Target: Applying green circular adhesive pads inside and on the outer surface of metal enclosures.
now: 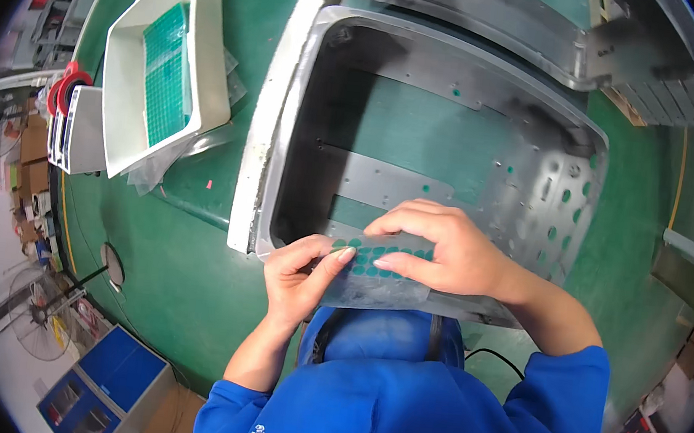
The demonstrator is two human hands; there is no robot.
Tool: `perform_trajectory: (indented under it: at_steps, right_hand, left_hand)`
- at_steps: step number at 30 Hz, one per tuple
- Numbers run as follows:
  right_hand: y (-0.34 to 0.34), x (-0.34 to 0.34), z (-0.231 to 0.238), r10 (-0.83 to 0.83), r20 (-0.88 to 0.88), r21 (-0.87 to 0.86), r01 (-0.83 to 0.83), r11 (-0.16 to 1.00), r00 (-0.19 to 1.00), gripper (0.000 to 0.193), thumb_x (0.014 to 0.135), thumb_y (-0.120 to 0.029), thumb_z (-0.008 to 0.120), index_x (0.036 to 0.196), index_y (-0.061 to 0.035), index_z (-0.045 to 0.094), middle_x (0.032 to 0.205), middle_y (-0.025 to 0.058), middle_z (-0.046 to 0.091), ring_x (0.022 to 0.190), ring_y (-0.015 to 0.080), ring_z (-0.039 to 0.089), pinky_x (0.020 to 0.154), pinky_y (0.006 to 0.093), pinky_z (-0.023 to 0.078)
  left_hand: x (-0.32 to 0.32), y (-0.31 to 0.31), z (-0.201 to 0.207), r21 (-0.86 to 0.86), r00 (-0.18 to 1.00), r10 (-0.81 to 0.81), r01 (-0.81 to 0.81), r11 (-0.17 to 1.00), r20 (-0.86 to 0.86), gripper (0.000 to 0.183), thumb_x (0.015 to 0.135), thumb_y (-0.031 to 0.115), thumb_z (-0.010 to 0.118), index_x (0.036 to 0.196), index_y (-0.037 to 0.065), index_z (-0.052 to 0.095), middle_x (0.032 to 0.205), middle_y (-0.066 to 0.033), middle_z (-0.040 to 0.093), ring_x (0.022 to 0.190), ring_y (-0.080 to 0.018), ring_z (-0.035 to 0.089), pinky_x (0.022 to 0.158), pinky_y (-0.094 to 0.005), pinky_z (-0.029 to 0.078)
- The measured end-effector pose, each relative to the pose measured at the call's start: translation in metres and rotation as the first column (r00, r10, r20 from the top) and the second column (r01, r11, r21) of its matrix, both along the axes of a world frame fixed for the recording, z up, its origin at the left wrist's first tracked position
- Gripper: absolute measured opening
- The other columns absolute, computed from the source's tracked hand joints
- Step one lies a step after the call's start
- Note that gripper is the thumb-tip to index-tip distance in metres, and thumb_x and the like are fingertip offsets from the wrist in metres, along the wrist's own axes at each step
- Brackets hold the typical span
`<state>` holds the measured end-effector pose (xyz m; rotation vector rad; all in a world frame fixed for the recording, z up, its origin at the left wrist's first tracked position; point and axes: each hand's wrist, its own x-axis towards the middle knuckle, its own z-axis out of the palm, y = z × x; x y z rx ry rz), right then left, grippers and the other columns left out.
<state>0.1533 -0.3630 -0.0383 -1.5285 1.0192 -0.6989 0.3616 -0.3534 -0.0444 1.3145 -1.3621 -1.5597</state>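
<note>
L hand [293,283]: fingers pinched on dot sheet [374,280], lower ctr of frame. R hand [462,250]: fingers approx closed, same sheet. Metal shell [393,181] ctr–upper R.

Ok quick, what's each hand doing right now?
Left hand: closed, pinching the sheet of green dots.
Right hand: closed, holding the same sheet.

Between the left hand [294,274] and the right hand [466,254] is a sheet of stickers [377,291], over the near rim of a shell [401,180] reaching ahead of both. Beyond lies another shell [470,14]. Ahead-left of the hands sits a bin [128,84] with gridded sheets [168,71] inside; farther left are tape rolls [53,97]. Behind-left stand a fan [36,315] and cabinet [120,366].
</note>
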Motion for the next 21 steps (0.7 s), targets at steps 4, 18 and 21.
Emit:
perform_trajectory:
  at_steps: [4,18,21]
  right_hand:
    - [0.018,-0.02,0.005,-0.168,-0.061,-0.083,0.163,0.983,0.984,0.022,0.078,-0.01,0.058,0.099,-0.0024,0.057,0.093,0.0108,0.06,0.087,0.0253,0.057,0.076,0.032,0.044]
    - [0.149,0.049,-0.055,-0.695,-0.562,-0.571,0.397,0.718,0.449,0.019,0.066,-0.026,0.066,0.072,-0.0107,0.058,0.059,0.0025,0.051,0.058,0.0215,0.052,0.055,0.0315,0.04]
    - [0.161,0.052,-0.012,-0.643,-0.59,-0.539,0.355,0.764,0.489,0.015,0.068,-0.024,0.066,0.068,-0.0113,0.058,0.061,0.0029,0.056,0.057,0.0201,0.055,0.052,0.0304,0.041]
  left_hand:
    - [-0.004,-0.003,0.015,-0.192,0.989,-0.01,0.039,0.981,0.147,0.007,0.076,0.0,0.062,0.07,-0.001,0.059,0.066,-0.0028,0.057,0.057,-0.0054,0.05,0.05,-0.0181,0.039]
    - [0.15,0.012,0.009,0.116,0.938,-0.344,0.337,0.934,0.042,0.007,0.07,0.003,0.065,0.07,0.001,0.057,0.063,0.0029,0.053,0.055,-0.0034,0.043,0.049,-0.0185,0.034]
    - [0.196,0.006,0.007,-0.046,0.975,-0.166,0.161,0.986,-0.146,0.015,0.069,0.013,0.066,0.071,0.001,0.057,0.063,-0.0024,0.055,0.054,-0.0078,0.046,0.049,-0.0216,0.037]
